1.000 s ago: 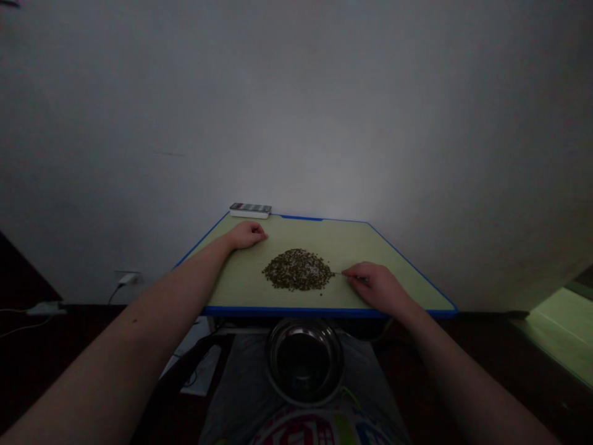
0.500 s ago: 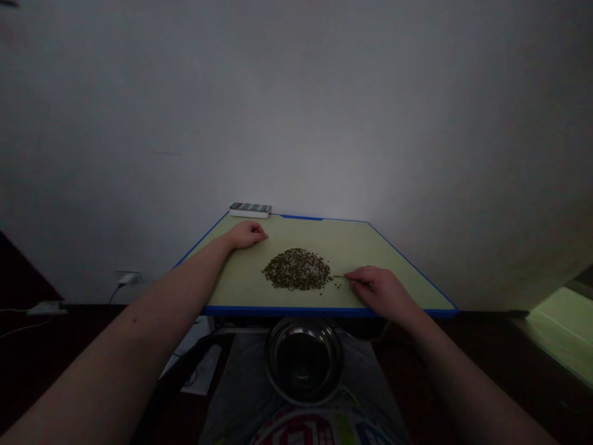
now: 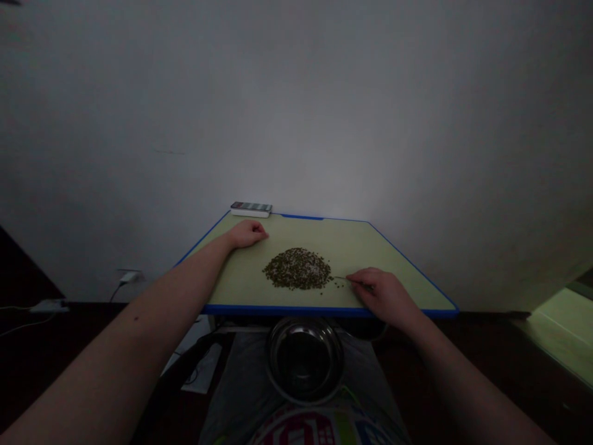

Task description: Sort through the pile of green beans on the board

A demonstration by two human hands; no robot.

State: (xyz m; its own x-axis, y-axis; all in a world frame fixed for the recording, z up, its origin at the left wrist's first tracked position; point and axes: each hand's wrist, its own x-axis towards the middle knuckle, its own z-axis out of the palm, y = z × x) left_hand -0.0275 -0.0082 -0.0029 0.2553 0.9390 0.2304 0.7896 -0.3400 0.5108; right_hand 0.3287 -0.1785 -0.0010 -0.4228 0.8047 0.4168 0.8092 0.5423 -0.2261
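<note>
A low heap of small brown-green grains, like seeds or dried beans (image 3: 297, 269), lies spread on the pale yellow tabletop (image 3: 324, 233). My right hand (image 3: 377, 290) rests at the heap's right side, closed round a thin stick-like tool (image 3: 340, 278) whose tip reaches the loose grains at the edge. What kind of tool it is, I cannot make out. Beyond the heap to the left, my left hand (image 3: 250, 233) lies on the table with its fingers curled in. Whether anything sits inside those fingers is hidden.
A shiny metal bowl (image 3: 304, 361) sits on my lap below the table's blue front edge (image 3: 278, 309). At the back left corner stands a white box with a phone-like dark top (image 3: 251, 209). A wall (image 3: 296, 111) rises right behind the table.
Hardly anything differs. The view has shifted very slightly; my right hand still holds the thin tool beside the heap, and my left hand stays in place.
</note>
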